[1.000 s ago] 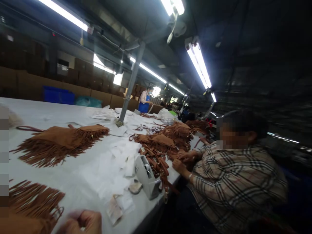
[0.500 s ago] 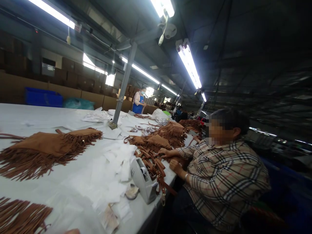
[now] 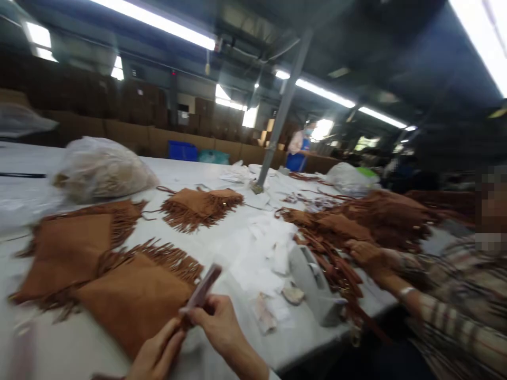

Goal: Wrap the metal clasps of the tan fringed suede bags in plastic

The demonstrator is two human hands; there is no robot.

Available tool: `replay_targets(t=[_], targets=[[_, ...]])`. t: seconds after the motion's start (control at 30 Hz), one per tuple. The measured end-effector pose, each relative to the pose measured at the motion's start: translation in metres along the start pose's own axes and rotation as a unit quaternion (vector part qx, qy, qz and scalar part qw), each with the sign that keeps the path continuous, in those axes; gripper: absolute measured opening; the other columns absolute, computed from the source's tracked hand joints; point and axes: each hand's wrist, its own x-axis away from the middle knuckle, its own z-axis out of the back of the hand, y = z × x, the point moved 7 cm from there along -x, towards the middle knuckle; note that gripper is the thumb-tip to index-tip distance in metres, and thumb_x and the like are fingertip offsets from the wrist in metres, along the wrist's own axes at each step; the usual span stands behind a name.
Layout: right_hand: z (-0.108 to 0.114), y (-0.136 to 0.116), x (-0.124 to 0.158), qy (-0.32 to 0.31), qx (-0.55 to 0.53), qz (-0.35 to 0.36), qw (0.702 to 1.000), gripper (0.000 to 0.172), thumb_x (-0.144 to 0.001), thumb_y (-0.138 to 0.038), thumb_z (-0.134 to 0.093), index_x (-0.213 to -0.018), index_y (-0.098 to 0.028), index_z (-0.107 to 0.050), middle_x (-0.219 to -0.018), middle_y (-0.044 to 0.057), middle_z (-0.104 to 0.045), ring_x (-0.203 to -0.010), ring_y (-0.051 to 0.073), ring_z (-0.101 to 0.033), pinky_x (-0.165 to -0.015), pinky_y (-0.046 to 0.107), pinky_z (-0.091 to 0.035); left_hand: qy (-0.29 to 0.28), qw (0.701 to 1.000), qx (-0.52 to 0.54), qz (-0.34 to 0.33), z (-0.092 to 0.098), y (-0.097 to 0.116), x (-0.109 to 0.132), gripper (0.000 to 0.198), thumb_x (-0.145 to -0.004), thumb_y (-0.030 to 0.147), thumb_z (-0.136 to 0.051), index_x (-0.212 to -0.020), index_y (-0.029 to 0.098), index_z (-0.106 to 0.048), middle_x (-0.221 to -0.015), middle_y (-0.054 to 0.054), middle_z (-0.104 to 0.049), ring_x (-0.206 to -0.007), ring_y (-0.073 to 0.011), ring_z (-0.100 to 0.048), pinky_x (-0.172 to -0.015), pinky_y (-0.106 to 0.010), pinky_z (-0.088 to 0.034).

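Note:
A brown fringed suede bag (image 3: 134,298) lies on the white table just in front of my hands. My right hand (image 3: 224,322) pinches a narrow, flat, greyish-mauve strip (image 3: 204,287), which points up and away and is blurred. Close beside it, my left hand (image 3: 156,353) has its fingers pressed together by the bag's near right edge. Something small and brown shows at its fingertips, too blurred to name. A second fringed bag (image 3: 71,253) lies to the left, overlapping the first. Farther back is another fringed bag (image 3: 198,203).
White paper pieces (image 3: 253,248) and a grey tape dispenser (image 3: 312,285) lie to the right. Beyond are brown straps (image 3: 336,264) and a co-worker's hand (image 3: 370,258). A stuffed plastic bag (image 3: 105,169) sits back left; a metal post (image 3: 277,121) rises from the table.
The view has swung left and down. Both my hands and the mauve strip are now in sight, with the bags at left more fully visible. The co-worker now appears farther right.

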Motion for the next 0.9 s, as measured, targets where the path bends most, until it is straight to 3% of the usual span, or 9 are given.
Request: replay_targets(t=[0.07, 0.17, 0.27, 0.37, 0.47, 0.57, 0.7, 0.8, 0.9], targets=[[-0.01, 0.015, 0.001, -0.042, 0.012, -0.02, 0.999, 0.034, -0.068, -0.045, -0.072, -0.072, -0.012, -0.073, -0.062, 0.002, -0.066, -0.058, 0.012, -0.055, -0.055, 0.021, -0.043, -0.059, 0.992, 0.089, -0.065, -0.004, 0.002, 0.002, 0.031, -0.088, 0.047, -0.046, -0.081, 0.021, -0.063, -0.075, -0.001, -0.067, -0.071, -0.0189, -0.062, -0.065, -0.025, -0.05], [-0.013, 0.024, 0.001, -0.069, 0.002, -0.025, 0.997, 0.035, -0.069, -0.045, -0.072, -0.079, -0.012, -0.074, -0.074, 0.005, -0.071, -0.068, 0.016, -0.06, -0.065, 0.025, -0.046, -0.068, 0.989, 0.114, -0.07, -0.003, 0.002, 0.0, 0.03, -0.09, 0.043, -0.042, -0.084, 0.019, -0.06, -0.074, -0.003, -0.065, -0.069, -0.018, -0.06, -0.064, -0.025, -0.047], [-0.004, 0.012, -0.002, -0.034, -0.005, -0.007, 0.999, 0.035, -0.067, -0.045, -0.074, -0.077, -0.012, -0.074, -0.072, 0.005, -0.071, -0.067, 0.017, -0.06, -0.066, 0.027, -0.047, -0.052, 0.993, 0.043, -0.092, 0.004, 0.007, 0.004, 0.022, -0.084, 0.037, -0.054, -0.098, 0.022, -0.06, -0.089, -0.004, -0.066, -0.083, -0.0217, -0.058, -0.077, -0.03, -0.045], [0.001, -0.003, -0.007, -0.008, -0.004, 0.007, 1.0, 0.033, -0.067, -0.045, -0.074, -0.074, -0.012, -0.073, -0.064, 0.002, -0.067, -0.061, 0.014, -0.055, -0.062, 0.025, -0.045, -0.072, 0.991, -0.008, -0.11, 0.007, 0.005, 0.012, 0.014, -0.087, 0.031, -0.049, -0.088, 0.022, -0.059, -0.087, -0.003, -0.063, -0.083, -0.0213, -0.056, -0.077, -0.03, -0.042], [-0.003, -0.005, -0.009, -0.011, 0.001, 0.014, 1.0, 0.033, -0.069, -0.044, -0.072, -0.077, -0.012, -0.073, -0.066, 0.002, -0.068, -0.062, 0.015, -0.055, -0.062, 0.025, -0.044, -0.075, 0.992, 0.022, -0.1, 0.006, -0.002, 0.013, 0.022, -0.092, 0.029, -0.038, -0.079, 0.021, -0.054, -0.081, -0.002, -0.06, -0.076, -0.0179, -0.056, -0.071, -0.026, -0.041], [-0.016, 0.012, -0.002, -0.048, 0.049, 0.021, 0.997, 0.033, -0.072, -0.044, -0.07, -0.082, -0.013, -0.073, -0.073, 0.003, -0.07, -0.068, 0.018, -0.058, -0.063, 0.026, -0.045, -0.049, 0.994, 0.056, -0.079, 0.006, -0.007, 0.007, 0.027, -0.093, 0.034, -0.035, -0.078, 0.021, -0.053, -0.074, 0.0, -0.059, -0.07, -0.0167, -0.055, -0.066, -0.024, -0.04], [-0.024, 0.044, 0.007, -0.058, 0.121, 0.017, 0.991, 0.033, -0.074, -0.046, -0.066, -0.073, -0.013, -0.074, -0.07, 0.005, -0.07, -0.067, 0.02, -0.059, -0.061, 0.027, -0.044, -0.018, 0.996, 0.071, -0.059, 0.006, -0.011, 0.0, 0.028, -0.091, 0.035, -0.038, -0.072, 0.021, -0.054, -0.068, 0.0, -0.06, -0.067, -0.0174, -0.056, -0.064, -0.024, -0.04], [-0.02, 0.049, 0.005, -0.042, 0.138, 0.027, 0.989, 0.034, -0.075, -0.047, -0.064, -0.073, -0.014, -0.074, -0.071, 0.005, -0.07, -0.069, 0.021, -0.06, -0.063, 0.028, -0.045, -0.028, 0.993, 0.088, -0.069, 0.009, -0.011, 0.003, 0.021, -0.089, 0.032, -0.041, -0.081, 0.021, -0.057, -0.076, -0.003, -0.063, -0.074, -0.0194, -0.059, -0.069, -0.026, -0.044], [-0.018, 0.043, -0.002, -0.043, 0.143, 0.035, 0.988, 0.035, -0.074, -0.049, -0.065, -0.073, -0.015, -0.074, -0.07, 0.005, -0.07, -0.07, 0.021, -0.06, -0.064, 0.028, -0.045, -0.023, 0.996, 0.036, -0.074, 0.018, -0.012, 0.011, 0.017, -0.082, 0.028, -0.052, -0.096, 0.022, -0.059, -0.098, -0.006, -0.061, -0.086, -0.0213, -0.06, -0.077, -0.029, -0.046]])
